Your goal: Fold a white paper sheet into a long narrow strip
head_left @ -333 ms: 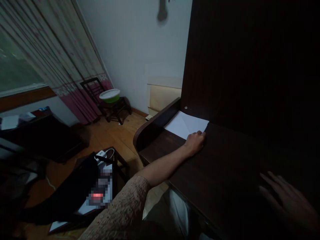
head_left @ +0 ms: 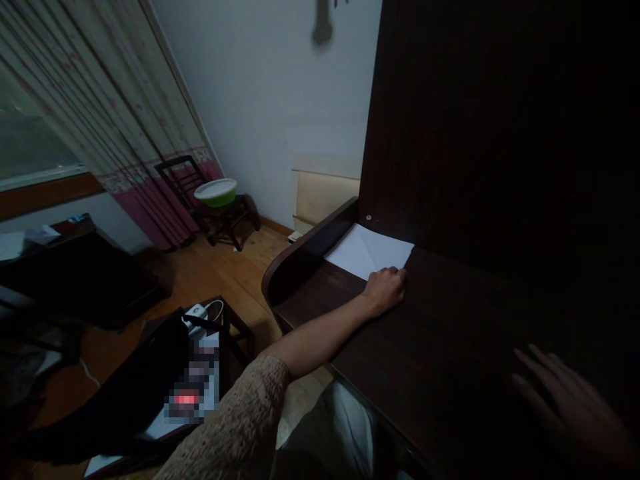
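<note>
White paper (head_left: 350, 252) lies on the dark wooden desk (head_left: 325, 293), far left corner, next to the desk's raised side panel (head_left: 305, 255). Left hand (head_left: 385, 292) is at the paper's near edge, fingers curled together; can't tell if they're clamped on it. Right hand (head_left: 575, 407) is at the desk's right part, fingers apart. Wooden chair (head_left: 244, 212) with green basin (head_left: 220, 198) stands beyond the desk's left side.

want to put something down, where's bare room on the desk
The dim desk looks bare between the left hand and right hand; a smaller patch lies between paper, raised side and left forearm. Crowded: far left, under the paper.
</note>
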